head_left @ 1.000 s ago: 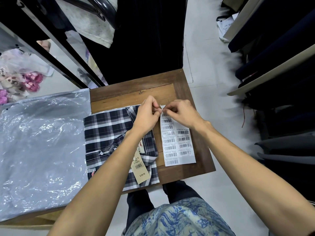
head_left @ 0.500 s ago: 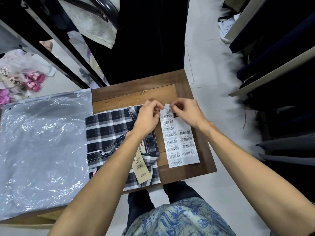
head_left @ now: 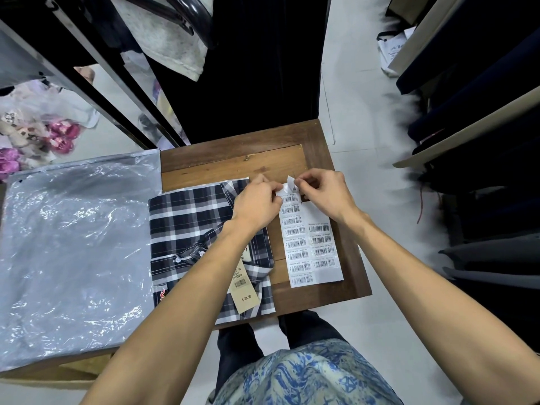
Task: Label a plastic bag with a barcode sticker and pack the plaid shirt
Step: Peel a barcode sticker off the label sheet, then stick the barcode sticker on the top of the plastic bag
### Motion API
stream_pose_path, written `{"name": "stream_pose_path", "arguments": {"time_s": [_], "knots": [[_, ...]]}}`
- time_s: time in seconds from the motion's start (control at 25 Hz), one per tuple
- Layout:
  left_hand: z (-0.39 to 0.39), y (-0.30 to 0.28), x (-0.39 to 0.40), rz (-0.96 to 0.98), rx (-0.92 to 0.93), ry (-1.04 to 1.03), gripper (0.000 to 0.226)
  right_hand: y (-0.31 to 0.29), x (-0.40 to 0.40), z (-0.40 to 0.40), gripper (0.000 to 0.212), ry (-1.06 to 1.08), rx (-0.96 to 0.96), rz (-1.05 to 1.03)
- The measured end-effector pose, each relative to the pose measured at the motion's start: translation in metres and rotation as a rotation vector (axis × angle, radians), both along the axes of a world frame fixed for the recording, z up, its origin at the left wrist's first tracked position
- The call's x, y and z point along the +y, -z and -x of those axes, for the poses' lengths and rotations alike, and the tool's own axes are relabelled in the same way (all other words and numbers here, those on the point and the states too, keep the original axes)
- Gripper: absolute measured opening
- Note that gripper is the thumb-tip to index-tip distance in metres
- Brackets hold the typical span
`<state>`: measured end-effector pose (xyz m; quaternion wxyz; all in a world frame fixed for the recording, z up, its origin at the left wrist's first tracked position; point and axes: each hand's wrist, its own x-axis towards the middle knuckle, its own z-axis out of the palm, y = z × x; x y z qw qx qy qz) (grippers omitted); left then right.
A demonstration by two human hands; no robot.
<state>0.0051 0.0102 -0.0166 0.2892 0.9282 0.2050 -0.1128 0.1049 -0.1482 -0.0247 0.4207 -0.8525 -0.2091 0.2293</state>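
Centrally, a wooden table (head_left: 233, 159) carries all task items. Largest is the plastic bag (head_left: 73, 252), lying flat on the table's left part and overhanging its left edge, with one long edge against the shirt.

Next, the folded plaid shirt (head_left: 187, 217) lies beside the bag, long axis running from the far edge toward the person, collar at the far end. A price tag (head_left: 244, 290) rests on its near half, long axis the same way.

Right of the shirt lies the barcode sheet (head_left: 309, 244), long axis also near-to-far, its far end under the hands.

Left hand (head_left: 257, 200) pins the sheet's far left corner, fingers closed together on it.

Right hand (head_left: 324, 191) pinches one sticker (head_left: 291, 185), peeled up and curling off the sheet's far end.
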Motion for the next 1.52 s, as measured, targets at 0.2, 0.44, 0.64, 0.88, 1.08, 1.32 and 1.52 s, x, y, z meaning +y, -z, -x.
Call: {"name": "stream_pose_path", "arguments": {"time_s": [0.2,0.44,0.64,0.88,1.08,1.32,1.52], "knots": [[-0.002,0.005,-0.005,-0.101,-0.023,0.006,0.038,0.000,-0.004,0.000,0.016,0.091,-0.058,0.023],[0.002,0.010,-0.008,-0.127,-0.039,-0.019,0.040,0.003,-0.012,-0.005,0.020,0.248,-0.024,0.040],[-0.002,0.011,-0.010,-0.090,-0.027,-0.066,0.039,0.004,-0.016,-0.006,0.014,0.375,0.124,-0.099],[-0.005,0.006,-0.009,-0.070,0.044,-0.048,0.043,-0.015,-0.015,0.005,0.013,0.446,0.043,-0.231],[-0.003,-0.016,-0.015,0.204,-0.150,-0.315,0.031,-0.027,-0.010,0.013,0.007,0.412,-0.148,-0.298],[0.002,-0.063,-0.025,0.572,-0.288,-0.539,0.031,-0.022,0.003,0.029,0.006,0.188,-0.595,-0.261],[0.009,-0.058,-0.014,0.574,-0.210,-0.615,0.023,-0.017,0.014,0.042,0.015,0.123,-0.814,-0.237]]}}
